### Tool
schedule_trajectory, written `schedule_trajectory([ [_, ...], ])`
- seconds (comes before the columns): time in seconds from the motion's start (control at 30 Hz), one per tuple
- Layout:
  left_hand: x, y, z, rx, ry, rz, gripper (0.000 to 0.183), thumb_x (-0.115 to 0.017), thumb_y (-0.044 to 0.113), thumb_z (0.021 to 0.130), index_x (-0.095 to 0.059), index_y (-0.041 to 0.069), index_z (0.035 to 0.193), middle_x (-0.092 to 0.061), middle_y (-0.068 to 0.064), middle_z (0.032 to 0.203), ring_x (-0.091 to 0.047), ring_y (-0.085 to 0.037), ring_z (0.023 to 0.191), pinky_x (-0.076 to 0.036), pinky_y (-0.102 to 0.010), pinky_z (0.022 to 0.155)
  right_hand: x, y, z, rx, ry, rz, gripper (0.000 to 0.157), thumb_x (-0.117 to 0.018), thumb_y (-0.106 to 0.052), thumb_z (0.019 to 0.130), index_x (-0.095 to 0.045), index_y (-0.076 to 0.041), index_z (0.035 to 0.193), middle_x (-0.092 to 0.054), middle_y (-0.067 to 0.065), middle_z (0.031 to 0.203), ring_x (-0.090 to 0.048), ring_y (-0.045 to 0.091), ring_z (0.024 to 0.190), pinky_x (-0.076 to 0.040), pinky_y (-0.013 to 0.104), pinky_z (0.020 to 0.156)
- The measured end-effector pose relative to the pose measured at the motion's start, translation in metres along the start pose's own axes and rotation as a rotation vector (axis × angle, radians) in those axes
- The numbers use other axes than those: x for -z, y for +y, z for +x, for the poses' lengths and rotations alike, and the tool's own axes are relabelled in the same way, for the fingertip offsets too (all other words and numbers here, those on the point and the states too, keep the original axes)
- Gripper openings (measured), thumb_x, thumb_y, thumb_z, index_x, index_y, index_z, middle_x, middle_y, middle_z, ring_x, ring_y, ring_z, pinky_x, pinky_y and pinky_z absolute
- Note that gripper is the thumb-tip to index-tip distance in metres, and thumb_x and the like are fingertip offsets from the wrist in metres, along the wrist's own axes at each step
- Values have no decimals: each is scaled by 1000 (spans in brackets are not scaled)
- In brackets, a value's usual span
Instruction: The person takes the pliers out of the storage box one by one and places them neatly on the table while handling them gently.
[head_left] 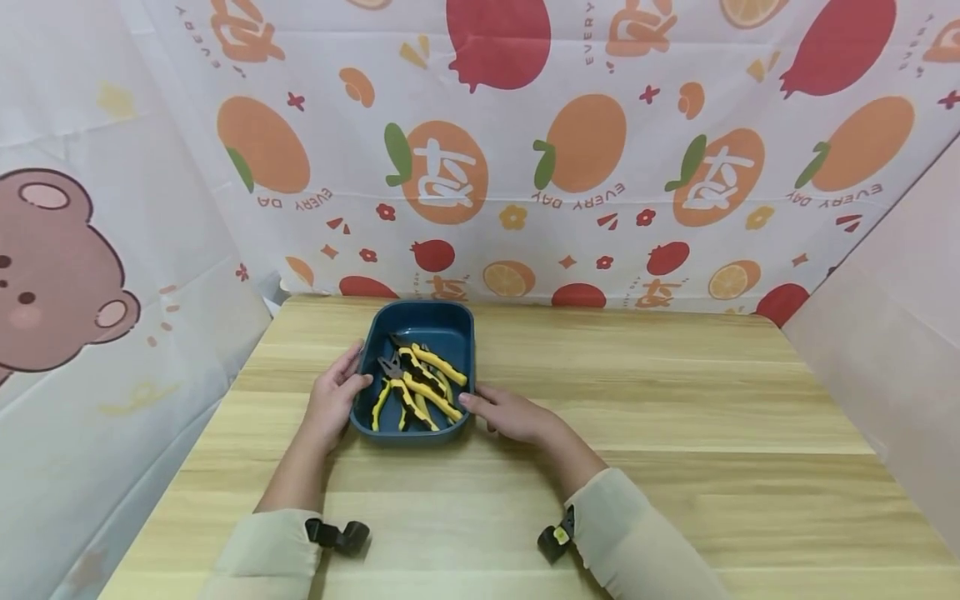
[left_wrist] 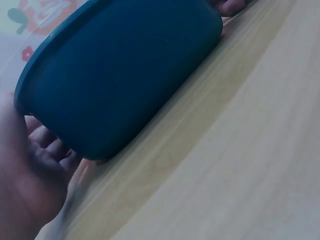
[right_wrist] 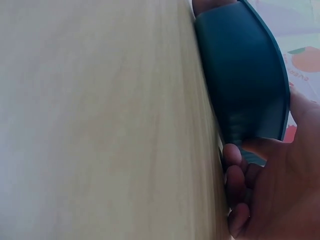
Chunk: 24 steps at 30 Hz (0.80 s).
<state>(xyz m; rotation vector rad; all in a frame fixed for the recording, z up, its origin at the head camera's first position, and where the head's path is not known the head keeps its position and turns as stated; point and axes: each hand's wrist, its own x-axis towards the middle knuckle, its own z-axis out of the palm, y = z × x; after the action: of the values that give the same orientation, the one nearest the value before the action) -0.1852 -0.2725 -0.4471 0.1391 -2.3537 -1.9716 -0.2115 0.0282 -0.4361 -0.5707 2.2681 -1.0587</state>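
Note:
A dark blue plastic tub (head_left: 437, 317) is on the wooden table toward its back left. Inside lie several pliers (head_left: 420, 383) with yellow and black handles, overlapping in a heap; one shows its grey jaws. My left hand (head_left: 333, 400) grips the tub's left side, thumb over the rim and fingers along the outer wall. On the opposite side my right hand (head_left: 517, 414) holds the near right corner, its thumb on the rim. In the right wrist view, curled fingers (right_wrist: 236, 182) show low by the tub wall, close to the tabletop.
The wooden table (head_left: 637, 400) stretches far to the right of the tub. Behind it hangs a fruit-print cloth (head_left: 517, 225), and a bear-print cloth (head_left: 67, 275) hangs at the left. Black wrist cameras (head_left: 348, 537) are strapped over both sleeves.

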Motion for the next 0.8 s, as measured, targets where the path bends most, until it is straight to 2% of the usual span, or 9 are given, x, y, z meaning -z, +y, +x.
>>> schedule_trajectory([
  [0.13,4,1,-2,-134,-5,277,52,-49,22,103,-37,15,153,-33,-8,158,-29,-25,147,-32,-37,118,-1,1,-2,-16,13,5,79,-35,-74,92,-29,-29,156,-58,10,130,-61,21,94,-50,40,87],
  [0.2,7,4,-3,-215,-27,444,50,-44,24,105,-36,11,153,-31,-11,159,-23,-30,149,-25,-50,120,-2,1,-2,-20,18,6,78,-35,-74,92,-29,-30,156,-57,10,132,-60,22,94,-50,40,88],
  [0.3,10,11,-5,-303,-75,641,50,-38,21,106,-34,3,152,-25,-16,161,-18,-36,150,-20,-58,120,-2,1,-3,-17,25,9,78,-36,-74,92,-29,-29,156,-58,9,129,-60,21,92,-50,39,86],
  [0.43,17,20,-8,-301,-135,801,52,-35,18,105,-29,-3,152,-19,-18,162,-17,-39,150,-20,-59,119,-4,-5,0,-13,20,-3,78,-39,-72,93,-31,-26,156,-61,9,118,-61,22,90,-51,39,83],
  [0.5,18,23,-10,-285,-153,845,52,-35,17,105,-28,-4,152,-18,-18,163,-17,-40,150,-20,-58,120,-5,-7,1,-13,44,-26,77,-41,-70,93,-33,-25,155,-62,10,121,-63,23,98,-51,42,88],
  [0.57,16,26,-10,-276,-158,876,52,-35,16,104,-28,-4,152,-19,-19,162,-17,-40,150,-20,-58,120,-5,-10,2,-5,112,-56,75,-47,-66,93,-34,-25,154,-63,10,123,-63,25,103,-52,44,90],
  [0.7,12,29,-9,-270,-155,904,52,-36,16,104,-29,-3,152,-19,-18,163,-18,-39,150,-20,-56,121,-5,-27,8,69,422,-151,64,-57,-53,94,-44,-21,148,-61,6,124,-59,24,109,-53,42,85],
  [0.73,11,30,-9,-272,-152,907,52,-36,16,104,-29,-3,152,-20,-18,162,-18,-38,150,-20,-56,121,-6,-33,10,95,495,-180,60,-59,-50,94,-48,-21,145,-61,5,120,-58,23,106,-54,39,84],
  [0.8,11,30,-8,-277,-146,905,52,-37,16,104,-30,-3,152,-21,-17,162,-19,-38,150,-21,-56,121,-7,-48,16,160,595,-256,49,-61,-44,94,-56,-19,136,-60,4,120,-56,22,109,-54,38,86],
])
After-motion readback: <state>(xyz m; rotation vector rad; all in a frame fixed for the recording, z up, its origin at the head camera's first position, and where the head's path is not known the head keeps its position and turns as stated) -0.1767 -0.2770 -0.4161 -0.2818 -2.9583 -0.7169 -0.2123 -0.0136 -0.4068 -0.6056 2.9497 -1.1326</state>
